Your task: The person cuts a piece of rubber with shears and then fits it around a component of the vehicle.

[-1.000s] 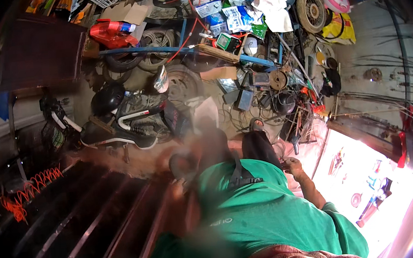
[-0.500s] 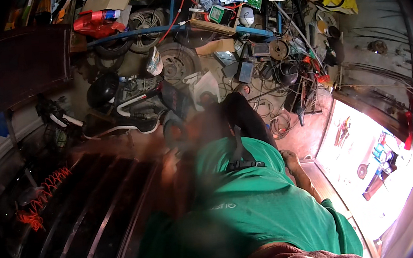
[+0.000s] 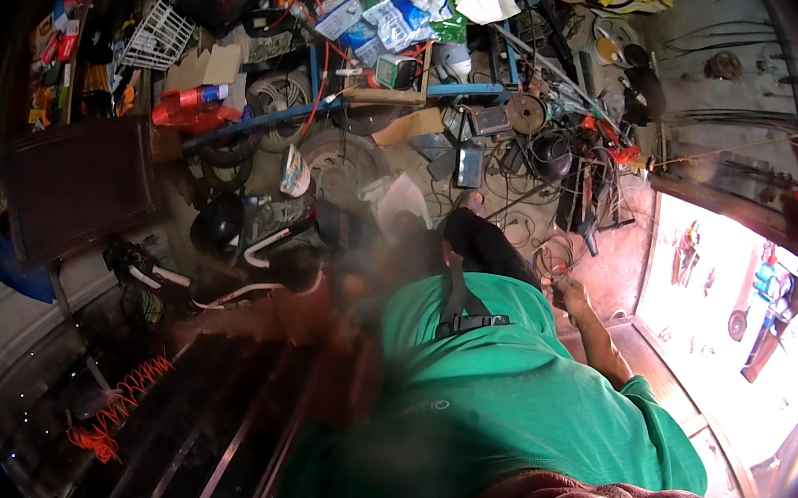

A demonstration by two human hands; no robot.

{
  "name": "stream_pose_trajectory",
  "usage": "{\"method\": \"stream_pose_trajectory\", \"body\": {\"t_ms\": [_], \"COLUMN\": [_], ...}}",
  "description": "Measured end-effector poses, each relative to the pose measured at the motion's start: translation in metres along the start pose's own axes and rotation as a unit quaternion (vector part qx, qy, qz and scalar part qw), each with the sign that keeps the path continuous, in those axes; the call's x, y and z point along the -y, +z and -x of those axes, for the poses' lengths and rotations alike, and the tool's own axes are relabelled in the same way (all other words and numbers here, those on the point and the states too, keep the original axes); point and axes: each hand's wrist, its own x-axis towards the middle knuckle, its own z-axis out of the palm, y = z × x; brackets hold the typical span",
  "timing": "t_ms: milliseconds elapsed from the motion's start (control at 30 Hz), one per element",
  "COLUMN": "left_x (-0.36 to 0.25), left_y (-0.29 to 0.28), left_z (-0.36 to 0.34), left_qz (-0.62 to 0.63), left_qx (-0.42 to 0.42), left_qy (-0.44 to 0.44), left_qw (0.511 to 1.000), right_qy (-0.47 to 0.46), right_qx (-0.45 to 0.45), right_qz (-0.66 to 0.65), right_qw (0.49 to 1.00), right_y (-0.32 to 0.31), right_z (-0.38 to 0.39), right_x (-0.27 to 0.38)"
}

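Nearest, a person in a green shirt [image 3: 521,420] is seen from above, twelve o'clock being straight ahead. At four o'clock the right hand [image 3: 572,298] hangs beside the thigh, fingers seemingly part-curled; whether they grip anything cannot be told. The left hand is lost in dark blur, so its state cannot be told. Just beyond the right hand, at three o'clock, a loose wire coil [image 3: 556,258] lies on the floor, apparently untouched. Neither hand visibly works on anything; how much handling is done or left cannot be judged. At eight o'clock is an orange coiled hose [image 3: 101,445]; at four, a bright opening [image 3: 689,317]. Farther off, a wheel [image 3: 341,168] sits at eleven o'clock, and blue-and-white packets [image 3: 401,23] lie heaped at twelve.
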Motion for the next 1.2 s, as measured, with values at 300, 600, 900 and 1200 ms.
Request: {"method": "stream_pose_trajectory", "body": {"t_ms": [300,600,900,1200], "left_x": [-0.092,-0.15,-0.243,-0.332], "left_y": [0.1,0.144,0.188,0.286], "left_z": [0.05,0.087,0.049,0.036], "left_qz": [0.274,0.022,-0.195,-0.385], "left_qx": [0.317,-0.07,-0.138,0.059], "left_qy": [-0.08,-0.037,0.084,0.275], "left_qw": [0.904,0.997,0.968,0.879], "right_qy": [0.008,-0.024,-0.218,-0.095], "right_qx": [-0.018,-0.006,-0.024,-0.04], "right_qz": [-0.031,-0.058,0.052,-0.178], "right_qw": [0.999,0.998,0.974,0.979], "right_y": [-0.051,-0.073,-0.104,-0.022], "right_z": [-0.01,-0.059,-0.12,0.002], "right_x": [0.011,-0.024,-0.128,0.021]}}
